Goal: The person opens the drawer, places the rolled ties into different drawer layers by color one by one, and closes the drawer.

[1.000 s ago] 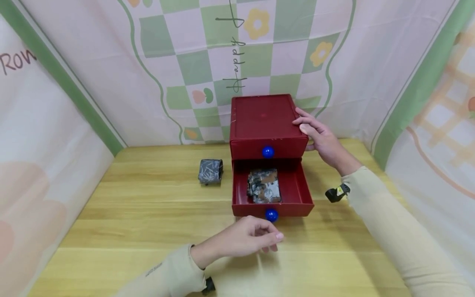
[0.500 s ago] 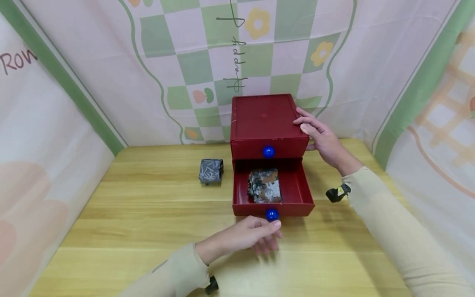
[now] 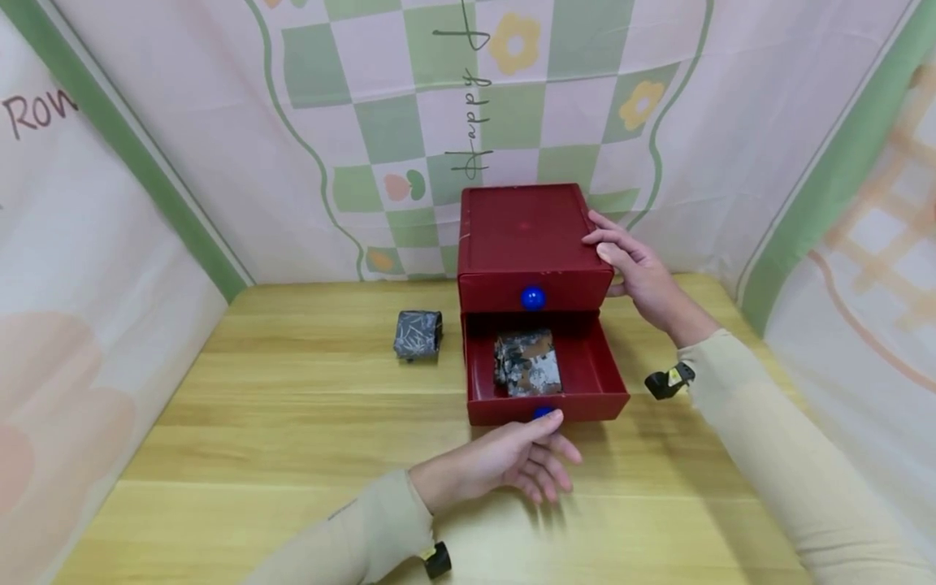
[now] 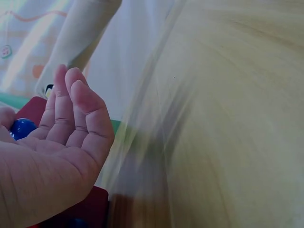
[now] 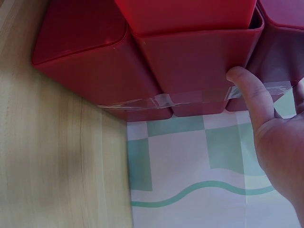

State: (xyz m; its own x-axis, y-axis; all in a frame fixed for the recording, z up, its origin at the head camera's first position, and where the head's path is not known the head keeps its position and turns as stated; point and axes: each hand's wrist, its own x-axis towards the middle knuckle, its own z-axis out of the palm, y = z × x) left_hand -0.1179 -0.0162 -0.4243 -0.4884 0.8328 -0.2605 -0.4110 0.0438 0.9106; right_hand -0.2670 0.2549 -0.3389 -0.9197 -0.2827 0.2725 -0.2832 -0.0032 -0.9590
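Observation:
A dark red drawer cabinet [image 3: 521,231] stands near the back wall. One of its drawers [image 3: 607,406] is pulled out, holding a flat, square camouflage-patterned item [image 3: 528,364]. My left hand [image 3: 504,463] is at the drawer front, its thumb tip overlapping the blue knob [image 3: 542,413] and its other fingers loosely spread below. In the left wrist view that knob shows behind the palm. My right hand [image 3: 643,276] rests along the cabinet's upper right edge. In the right wrist view, one finger [image 5: 251,90] presses on the side of the middle tier.
On the wooden table [image 3: 292,422], left of the cabinet, lies a small dark grey item with pale line markings [image 3: 418,335]. Patterned cloth [image 3: 398,130] hangs behind and on both sides. Transparent tape [image 5: 190,98] runs across the cabinet tiers.
My left hand has risen and moved right, its thumb coming up over the blue knob while its fingers spread. The drawer and right hand look unchanged apart from a slight view shift.

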